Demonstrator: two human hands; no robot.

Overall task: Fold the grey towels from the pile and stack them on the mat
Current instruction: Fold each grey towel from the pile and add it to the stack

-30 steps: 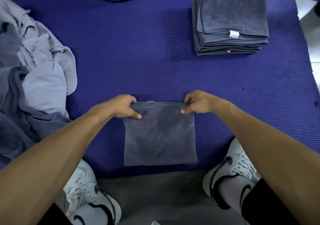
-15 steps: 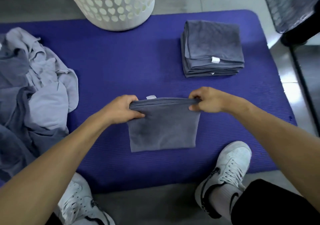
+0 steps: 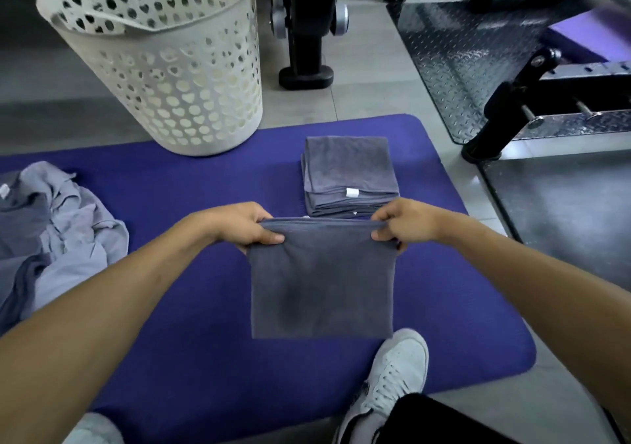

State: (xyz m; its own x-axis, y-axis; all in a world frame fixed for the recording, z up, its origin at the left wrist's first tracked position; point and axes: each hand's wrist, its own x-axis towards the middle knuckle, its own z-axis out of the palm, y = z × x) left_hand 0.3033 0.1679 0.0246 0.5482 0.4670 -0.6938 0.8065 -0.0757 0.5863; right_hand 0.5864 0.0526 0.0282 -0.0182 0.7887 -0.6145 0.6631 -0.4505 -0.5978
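Observation:
A folded grey towel [image 3: 321,286] hangs in the air above the purple mat [image 3: 191,334], held by its top edge. My left hand [image 3: 246,226] pinches the top left corner and my right hand [image 3: 403,225] pinches the top right corner. Just beyond the held towel a stack of folded grey towels [image 3: 350,174] lies on the mat, a white tag showing on its top one. The pile of unfolded grey towels [image 3: 51,235] lies crumpled at the mat's left edge.
A white laundry basket [image 3: 164,68] with heart-shaped holes stands at the mat's far edge. Black gym equipment [image 3: 307,23] and a metal tread plate [image 3: 478,61] lie beyond and to the right. My white shoe [image 3: 392,378] rests by the mat's near right.
Both hands have lifted the folded towel off the mat and carried it forward toward the stack. The view has tilted up, showing the basket and gym equipment.

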